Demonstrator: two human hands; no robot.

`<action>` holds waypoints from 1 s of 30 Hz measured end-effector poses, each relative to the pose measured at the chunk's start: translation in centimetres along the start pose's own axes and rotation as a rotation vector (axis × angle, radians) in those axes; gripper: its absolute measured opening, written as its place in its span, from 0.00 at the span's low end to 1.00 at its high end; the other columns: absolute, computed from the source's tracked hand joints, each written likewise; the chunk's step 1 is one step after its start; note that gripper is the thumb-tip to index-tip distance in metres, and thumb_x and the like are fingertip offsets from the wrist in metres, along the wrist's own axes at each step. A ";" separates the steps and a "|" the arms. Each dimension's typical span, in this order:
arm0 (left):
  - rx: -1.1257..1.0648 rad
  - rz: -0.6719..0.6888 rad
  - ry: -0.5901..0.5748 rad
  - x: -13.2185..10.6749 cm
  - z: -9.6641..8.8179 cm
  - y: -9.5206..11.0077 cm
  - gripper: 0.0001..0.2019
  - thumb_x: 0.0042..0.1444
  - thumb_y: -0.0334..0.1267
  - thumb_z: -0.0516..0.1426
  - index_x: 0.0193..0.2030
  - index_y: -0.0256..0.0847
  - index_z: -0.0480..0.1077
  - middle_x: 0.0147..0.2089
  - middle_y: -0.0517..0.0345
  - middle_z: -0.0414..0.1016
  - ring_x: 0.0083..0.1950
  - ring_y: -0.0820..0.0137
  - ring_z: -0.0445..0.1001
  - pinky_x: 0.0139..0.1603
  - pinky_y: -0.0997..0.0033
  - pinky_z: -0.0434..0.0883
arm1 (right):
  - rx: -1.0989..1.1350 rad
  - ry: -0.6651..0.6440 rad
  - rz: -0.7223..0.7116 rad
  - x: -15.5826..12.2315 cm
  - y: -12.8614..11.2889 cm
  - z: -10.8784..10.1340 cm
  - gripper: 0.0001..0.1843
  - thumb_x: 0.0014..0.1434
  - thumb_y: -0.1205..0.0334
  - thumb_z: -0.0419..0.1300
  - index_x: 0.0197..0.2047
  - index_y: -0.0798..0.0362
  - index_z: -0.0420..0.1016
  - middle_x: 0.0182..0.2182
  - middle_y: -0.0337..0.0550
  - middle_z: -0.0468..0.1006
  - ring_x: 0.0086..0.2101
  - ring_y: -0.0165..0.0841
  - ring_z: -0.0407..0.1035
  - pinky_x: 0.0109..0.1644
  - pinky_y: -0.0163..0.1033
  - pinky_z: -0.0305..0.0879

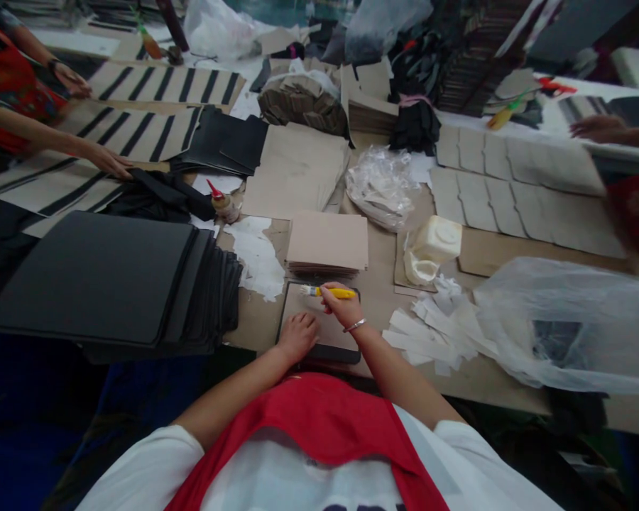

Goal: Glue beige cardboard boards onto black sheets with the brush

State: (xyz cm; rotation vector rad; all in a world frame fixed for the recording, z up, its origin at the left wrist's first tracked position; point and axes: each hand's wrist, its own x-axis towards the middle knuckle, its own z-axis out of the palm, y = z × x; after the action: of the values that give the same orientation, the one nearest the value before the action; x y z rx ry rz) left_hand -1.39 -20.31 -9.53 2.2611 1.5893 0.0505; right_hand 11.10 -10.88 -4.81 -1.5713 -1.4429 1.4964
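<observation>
My right hand [345, 309] grips a yellow-handled paintbrush [343, 292], its pale bristles pointing left over the work. Under the brush lies a tan sheet [331, 328] on a slightly larger black panel [334, 353], whose dark border shows at the edges. My left hand [299, 335] rests with fingers laid out on the left part of this sheet, holding no object. Just beyond the panel sits a small stack of tan boards [327, 243]. To the right, a cut-open whitish plastic jug [437, 241] stands on a piece of board; its contents cannot be made out.
A tall stack of black panels [101, 277] stands at left. White paper strips [431, 330] and a clear plastic bag [569, 323] lie at right. A red-tipped bottle [222, 202] stands further back. Co-workers' hands [106, 157] are at the left and right edges.
</observation>
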 end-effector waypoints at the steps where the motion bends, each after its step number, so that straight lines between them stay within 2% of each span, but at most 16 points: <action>1: 0.002 0.002 -0.008 0.0 -0.1 -0.1 0.16 0.55 0.41 0.55 0.50 0.40 0.66 0.55 0.48 0.65 0.54 0.59 0.62 0.50 0.58 0.61 | -0.019 -0.012 -0.028 0.6 0.0 1.1 0.16 0.52 0.50 0.55 0.36 0.54 0.73 0.20 0.34 0.71 0.16 0.25 0.65 0.19 0.28 0.60; 4: 0.006 -0.002 -0.043 0.2 -0.4 -0.1 0.18 0.54 0.42 0.56 0.51 0.39 0.66 0.55 0.47 0.65 0.54 0.58 0.62 0.50 0.59 0.62 | -0.113 -0.040 -0.126 1.7 0.6 2.7 0.15 0.52 0.51 0.55 0.35 0.52 0.75 0.23 0.36 0.75 0.17 0.24 0.65 0.18 0.28 0.59; 6: 0.009 -0.008 -0.051 0.2 -0.5 -0.1 0.18 0.54 0.42 0.56 0.51 0.39 0.66 0.55 0.48 0.66 0.54 0.58 0.62 0.50 0.59 0.62 | -0.191 -0.015 -0.147 1.9 1.3 2.0 0.15 0.52 0.51 0.55 0.34 0.51 0.75 0.24 0.36 0.75 0.17 0.25 0.65 0.19 0.28 0.60; 13: 0.002 -0.017 -0.024 0.1 -0.2 -0.2 0.18 0.52 0.41 0.57 0.50 0.42 0.66 0.56 0.49 0.65 0.54 0.59 0.62 0.50 0.59 0.62 | -0.256 0.192 0.010 -0.3 4.3 -5.7 0.15 0.52 0.50 0.55 0.34 0.52 0.75 0.19 0.35 0.72 0.17 0.27 0.67 0.20 0.29 0.63; 18: 0.036 -0.063 -0.062 0.6 -0.3 -0.3 0.21 0.52 0.43 0.57 0.53 0.42 0.66 0.62 0.48 0.60 0.57 0.57 0.61 0.54 0.57 0.61 | -0.194 0.318 0.073 -2.9 4.7 -8.7 0.17 0.52 0.48 0.56 0.34 0.54 0.75 0.19 0.36 0.73 0.17 0.27 0.68 0.19 0.29 0.64; 20: 0.048 -0.088 -0.092 0.9 -0.4 -0.4 0.25 0.52 0.45 0.57 0.56 0.41 0.63 0.65 0.47 0.55 0.58 0.55 0.60 0.55 0.56 0.61 | -0.115 0.378 0.049 -4.5 4.7 -9.9 0.20 0.53 0.46 0.55 0.39 0.54 0.74 0.21 0.37 0.74 0.18 0.26 0.68 0.20 0.29 0.65; 22: 0.058 -0.091 -0.124 1.2 -0.5 -0.5 0.28 0.51 0.47 0.57 0.58 0.41 0.61 0.66 0.46 0.53 0.59 0.54 0.60 0.56 0.56 0.60 | -0.075 0.408 -0.003 -6.3 5.2 -11.6 0.24 0.56 0.45 0.52 0.48 0.53 0.70 0.26 0.38 0.77 0.19 0.26 0.70 0.23 0.30 0.67; 24: 0.075 -0.077 -0.143 1.6 -0.5 -0.6 0.28 0.52 0.48 0.56 0.59 0.40 0.60 0.66 0.45 0.53 0.59 0.54 0.59 0.56 0.55 0.60 | -0.146 0.411 -0.039 -8.2 6.7 -13.4 0.24 0.60 0.46 0.48 0.54 0.51 0.63 0.31 0.39 0.78 0.22 0.25 0.71 0.27 0.30 0.68; 26: 0.092 -0.059 -0.154 1.8 -0.4 -0.7 0.27 0.53 0.48 0.54 0.58 0.39 0.61 0.65 0.43 0.54 0.60 0.53 0.59 0.56 0.54 0.61 | -0.323 0.435 -0.036 -9.8 9.1 -14.6 0.21 0.63 0.51 0.46 0.54 0.51 0.62 0.33 0.40 0.79 0.26 0.27 0.73 0.31 0.32 0.69; 28: 0.099 -0.053 -0.166 1.9 -0.4 -0.5 0.27 0.53 0.48 0.54 0.58 0.38 0.61 0.65 0.42 0.54 0.60 0.52 0.59 0.56 0.53 0.61 | -0.556 0.482 -0.038 -10.9 12.1 -14.8 0.17 0.63 0.55 0.47 0.50 0.54 0.66 0.34 0.45 0.78 0.32 0.31 0.73 0.37 0.36 0.68; 30: 0.097 -0.060 -0.176 1.9 -0.4 -0.3 0.26 0.53 0.48 0.54 0.58 0.38 0.62 0.66 0.42 0.53 0.60 0.52 0.59 0.56 0.53 0.61 | -0.771 0.510 -0.080 -11.2 15.1 -14.0 0.14 0.61 0.57 0.51 0.45 0.56 0.69 0.36 0.51 0.77 0.37 0.36 0.71 0.42 0.40 0.67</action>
State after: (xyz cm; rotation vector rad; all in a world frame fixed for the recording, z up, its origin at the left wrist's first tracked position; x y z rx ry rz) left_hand -1.11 -18.38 -9.59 2.2186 1.5952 -0.2397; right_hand 31.09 -21.52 -10.84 -2.0818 -1.8176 0.4065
